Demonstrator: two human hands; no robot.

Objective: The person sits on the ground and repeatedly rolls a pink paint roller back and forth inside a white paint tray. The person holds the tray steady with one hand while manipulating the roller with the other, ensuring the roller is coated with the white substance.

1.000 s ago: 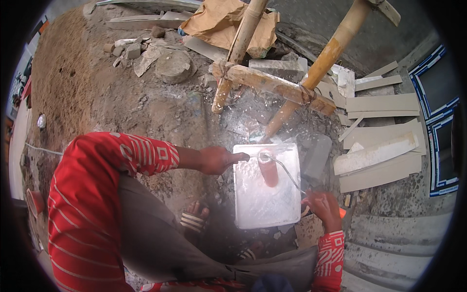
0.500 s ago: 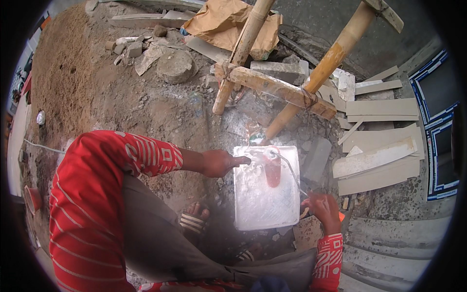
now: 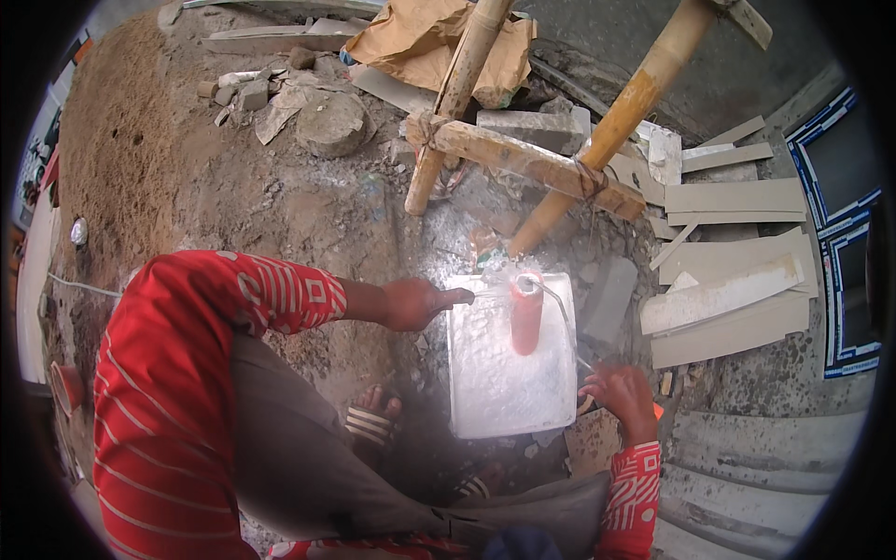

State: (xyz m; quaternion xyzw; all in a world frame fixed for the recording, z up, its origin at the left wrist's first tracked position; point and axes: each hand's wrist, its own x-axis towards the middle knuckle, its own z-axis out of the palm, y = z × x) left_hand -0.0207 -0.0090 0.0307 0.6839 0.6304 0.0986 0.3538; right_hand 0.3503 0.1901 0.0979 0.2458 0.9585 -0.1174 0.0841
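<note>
A shallow white tray (image 3: 467,401), coated inside with white, lies on the ground in front of me. Over its upper right part is a paint roller with a reddish-pink sleeve (image 3: 525,325), white at its far end. My right hand (image 3: 623,399) is closed round the roller's handle end, just beyond the tray's right edge. At the upper left edge of the tray is my left hand (image 3: 418,303), its fingers curled and one finger pointing over the rim. A blurred whitish streak runs between that finger and the roller; what the hand holds, if anything, is hidden.
Bamboo poles (image 3: 560,201) tied to a wooden crosspiece (image 3: 523,161) stand just beyond the tray. Cut tile strips (image 3: 733,297) lie on the right, near blue-edged frames (image 3: 847,280). Crumpled brown paper (image 3: 420,42) and rubble lie at the back, with a sand heap (image 3: 121,121) far left.
The roller's sleeve has shifted slightly and shows more fully above the white. My left hand has drawn back a little to the left and up, its finger nearer the tray's rim.
</note>
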